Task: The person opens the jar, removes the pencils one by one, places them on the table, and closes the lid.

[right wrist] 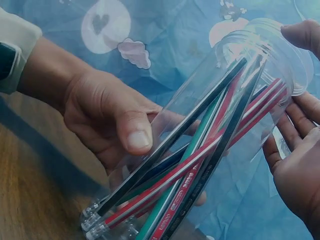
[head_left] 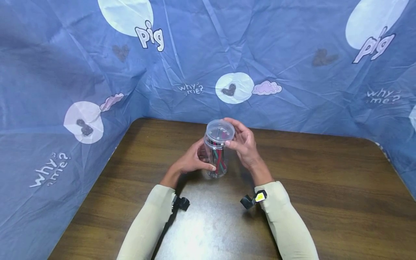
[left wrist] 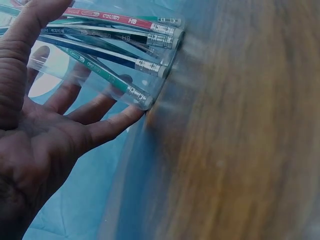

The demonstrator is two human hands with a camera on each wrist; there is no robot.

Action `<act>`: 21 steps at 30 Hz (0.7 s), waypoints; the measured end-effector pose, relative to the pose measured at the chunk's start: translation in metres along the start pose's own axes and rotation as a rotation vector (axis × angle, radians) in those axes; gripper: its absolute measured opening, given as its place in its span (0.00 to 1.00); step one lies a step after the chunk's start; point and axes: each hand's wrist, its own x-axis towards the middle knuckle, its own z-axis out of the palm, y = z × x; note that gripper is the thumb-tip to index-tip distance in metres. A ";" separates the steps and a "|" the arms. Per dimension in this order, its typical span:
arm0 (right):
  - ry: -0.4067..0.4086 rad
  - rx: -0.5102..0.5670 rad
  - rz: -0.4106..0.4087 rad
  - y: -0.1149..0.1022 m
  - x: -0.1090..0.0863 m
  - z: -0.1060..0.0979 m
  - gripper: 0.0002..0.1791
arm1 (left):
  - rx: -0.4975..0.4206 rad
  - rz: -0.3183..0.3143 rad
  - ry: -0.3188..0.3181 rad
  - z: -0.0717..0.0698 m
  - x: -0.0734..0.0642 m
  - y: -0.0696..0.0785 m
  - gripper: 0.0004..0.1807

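Note:
A clear plastic jar [head_left: 225,169] stands on the table with several pencils [head_left: 219,159] inside. My left hand [head_left: 192,159] grips the jar's side, the thumb in front and the other fingers behind it. The pencils are red, green and dark, their eraser ends down, as the left wrist view shows on these pencils [left wrist: 110,30]. With thumb and fingers, my right hand [head_left: 245,147] holds a round clear lid [head_left: 220,130] at the jar's mouth. In the right wrist view the lid [right wrist: 299,50] looks tilted against the rim; whether it is seated I cannot tell.
The brown wooden table [head_left: 325,180] extends to both sides of the jar. A blue printed cloth [head_left: 195,54] hangs behind the table and along its sides. A small dark camera [head_left: 248,201] sits at my right wrist, and another camera [head_left: 183,204] at my left.

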 end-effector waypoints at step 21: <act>0.045 0.008 -0.070 -0.027 -0.008 -0.006 0.37 | -0.036 -0.010 0.003 0.000 0.001 0.000 0.52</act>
